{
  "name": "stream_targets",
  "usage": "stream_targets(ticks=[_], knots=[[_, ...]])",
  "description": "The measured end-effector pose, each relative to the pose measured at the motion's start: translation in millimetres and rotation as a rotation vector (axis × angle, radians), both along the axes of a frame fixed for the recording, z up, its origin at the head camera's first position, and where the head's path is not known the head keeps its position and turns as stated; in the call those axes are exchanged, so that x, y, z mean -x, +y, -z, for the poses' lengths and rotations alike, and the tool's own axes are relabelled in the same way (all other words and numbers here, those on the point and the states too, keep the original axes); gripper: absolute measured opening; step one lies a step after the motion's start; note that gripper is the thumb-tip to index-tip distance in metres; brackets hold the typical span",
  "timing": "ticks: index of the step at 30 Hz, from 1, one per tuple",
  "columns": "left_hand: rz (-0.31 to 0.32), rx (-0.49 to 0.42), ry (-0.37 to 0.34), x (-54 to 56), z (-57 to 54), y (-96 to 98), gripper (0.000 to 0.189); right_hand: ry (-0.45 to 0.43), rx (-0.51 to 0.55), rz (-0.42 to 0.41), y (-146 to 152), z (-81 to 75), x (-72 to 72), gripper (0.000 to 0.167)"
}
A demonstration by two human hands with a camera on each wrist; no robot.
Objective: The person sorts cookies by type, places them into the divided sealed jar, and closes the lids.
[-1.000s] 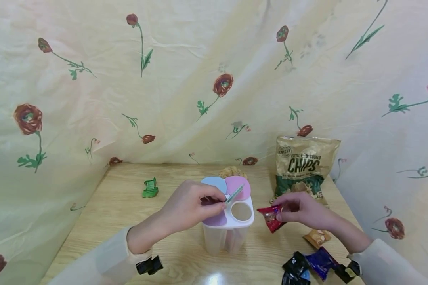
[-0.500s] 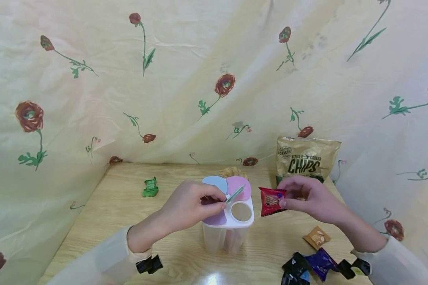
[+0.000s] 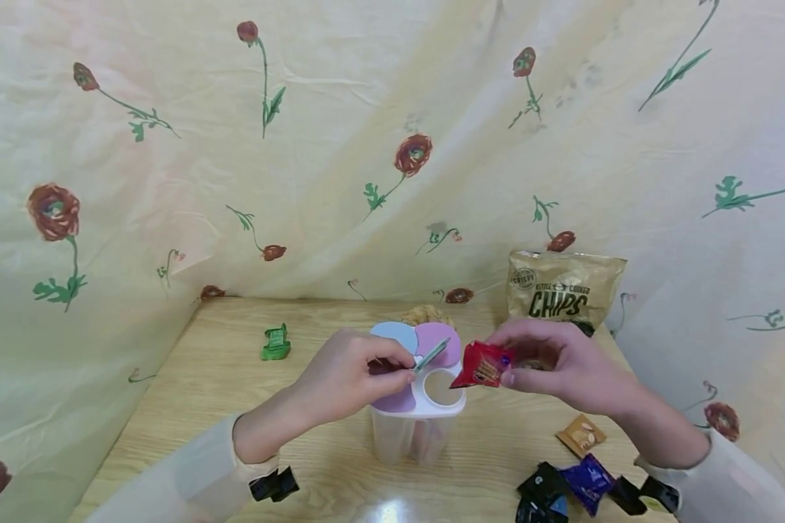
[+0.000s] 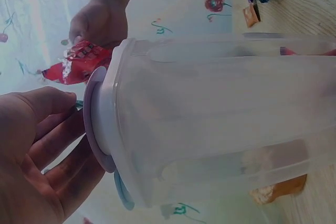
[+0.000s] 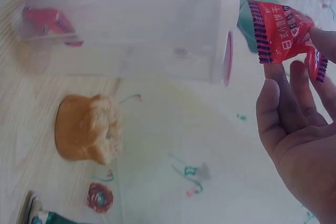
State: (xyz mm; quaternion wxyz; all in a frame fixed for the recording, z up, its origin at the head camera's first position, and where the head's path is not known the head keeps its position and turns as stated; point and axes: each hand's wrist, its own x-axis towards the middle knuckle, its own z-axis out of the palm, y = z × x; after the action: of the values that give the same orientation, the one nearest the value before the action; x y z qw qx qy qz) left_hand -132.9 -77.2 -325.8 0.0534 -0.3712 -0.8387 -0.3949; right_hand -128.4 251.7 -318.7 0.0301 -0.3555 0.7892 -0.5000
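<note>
A clear plastic container (image 3: 405,439) stands upright, its white top bearing blue (image 3: 392,334), pink and purple (image 3: 392,402) round lids. My left hand (image 3: 333,378) pinches the edge of a raised green lid (image 3: 433,354), leaving a round opening beside it uncovered. My right hand (image 3: 572,367) pinches a red snack packet (image 3: 482,365) by its right end. The packet's free end overlaps the right part of that opening in the head view. Another red packet (image 5: 50,22) lies inside at the container's bottom, seen through the wall in the right wrist view.
Behind the container sits a tan, bread-like lump (image 5: 84,129). A chips bag (image 3: 559,287) stands at the back right. Orange (image 3: 581,436), purple-blue (image 3: 589,483) and black packets (image 3: 541,487) lie at the front right, a green packet (image 3: 275,343) at the left.
My right hand has lifted the red packet, tilted it and carried it left to the opening. My left hand keeps the green lid raised in the same spot.
</note>
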Motion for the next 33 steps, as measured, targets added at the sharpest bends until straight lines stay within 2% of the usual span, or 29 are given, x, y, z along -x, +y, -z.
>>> stream_targets(ticks=[6, 10, 14, 24, 30, 33], knots=[[-0.001, -0.001, 0.001, -0.1, 0.2, -0.4, 0.007, -0.072, 0.052, -0.076, -15, 2.2, -1.5, 0.036], [0.006, -0.004, -0.006, 0.3, 0.8, -0.4, 0.007, -0.107, 0.071, -0.113, -21, 5.9, -0.8, 0.045], [0.011, -0.012, -0.005, 0.8, 1.9, -0.1, 0.007, -0.092, 0.045, -0.115, -25, 6.2, -0.7, 0.052], [0.000, -0.008, -0.007, 0.9, 1.7, -0.6, 0.006, -0.003, -0.041, -0.016, -27, 4.7, -0.1, 0.044], [-0.003, -0.007, -0.010, 0.9, 0.8, -1.0, 0.006, 0.052, -0.024, -0.017, -25, 4.7, 0.3, 0.043], [0.002, -0.011, -0.008, 1.0, 0.8, -1.1, 0.006, 0.038, -0.021, -0.038, -24, 3.5, 1.2, 0.043]])
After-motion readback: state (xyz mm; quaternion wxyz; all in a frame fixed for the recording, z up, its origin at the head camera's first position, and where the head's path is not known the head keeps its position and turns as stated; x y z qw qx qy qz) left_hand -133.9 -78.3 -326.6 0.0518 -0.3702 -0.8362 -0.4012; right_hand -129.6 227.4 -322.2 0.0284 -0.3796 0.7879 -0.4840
